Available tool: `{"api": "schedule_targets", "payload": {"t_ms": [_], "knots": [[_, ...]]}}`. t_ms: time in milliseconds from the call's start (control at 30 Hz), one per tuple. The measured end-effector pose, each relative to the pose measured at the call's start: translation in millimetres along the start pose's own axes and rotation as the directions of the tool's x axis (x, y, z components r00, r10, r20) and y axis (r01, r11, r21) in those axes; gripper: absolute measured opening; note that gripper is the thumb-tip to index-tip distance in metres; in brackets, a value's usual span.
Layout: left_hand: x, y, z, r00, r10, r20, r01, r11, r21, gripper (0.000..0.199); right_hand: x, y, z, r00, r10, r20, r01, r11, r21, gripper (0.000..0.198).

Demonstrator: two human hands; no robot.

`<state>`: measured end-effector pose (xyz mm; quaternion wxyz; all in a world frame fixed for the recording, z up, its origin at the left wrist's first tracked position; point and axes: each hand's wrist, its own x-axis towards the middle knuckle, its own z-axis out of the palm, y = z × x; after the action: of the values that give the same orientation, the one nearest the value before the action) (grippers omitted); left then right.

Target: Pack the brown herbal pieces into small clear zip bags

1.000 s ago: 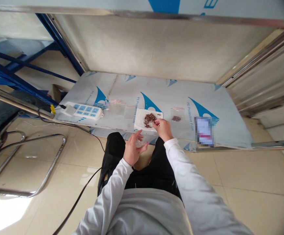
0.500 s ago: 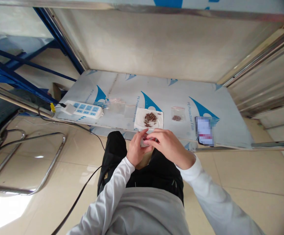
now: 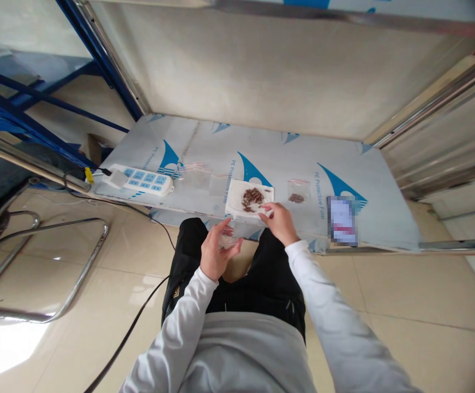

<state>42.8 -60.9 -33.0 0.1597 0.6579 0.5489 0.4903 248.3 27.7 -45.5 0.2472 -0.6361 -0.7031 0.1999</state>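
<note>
A small clear zip bag is held in my left hand, between curved fingers and thumb, in front of the shelf edge. My right hand reaches over the near right corner of a white paper sheet, with thumb and forefinger close together. Whatever is between those fingertips is too small to make out. On the sheet lies a loose pile of small, rod-like, reddish-brown pieces, just beyond the right fingertips. One stray piece lies apart at the sheet's upper right.
Right of the sheet lies a zip bag with brown pieces inside. Flat clear bags are on the left, beside a white power strip. A phone rests at the right. A black cable runs down to the left.
My hands have parted. The right one left the clear bag and moved forward to the sheet's near right corner. The left one shifted slightly left and down, still holding the bag.
</note>
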Motion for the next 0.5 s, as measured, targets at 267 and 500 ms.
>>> {"api": "schedule_targets", "payload": {"t_ms": [267, 500], "knots": [[-2.7, -2.2, -2.5, 1.0, -0.013, 0.02, 0.013, 1.0, 0.005, 0.046, 11.5, -11.4, 32.1, 0.997, -0.017, 0.071, 0.022, 0.997, -0.07, 0.011], [3.5, -2.7, 2.6, 1.0, -0.001, 0.011, 0.001, 1.0, 0.001, 0.048, -3.3, -26.1, 0.4, 1.0, -0.013, 0.0, 0.013, 1.0, 0.007, 0.015]]}}
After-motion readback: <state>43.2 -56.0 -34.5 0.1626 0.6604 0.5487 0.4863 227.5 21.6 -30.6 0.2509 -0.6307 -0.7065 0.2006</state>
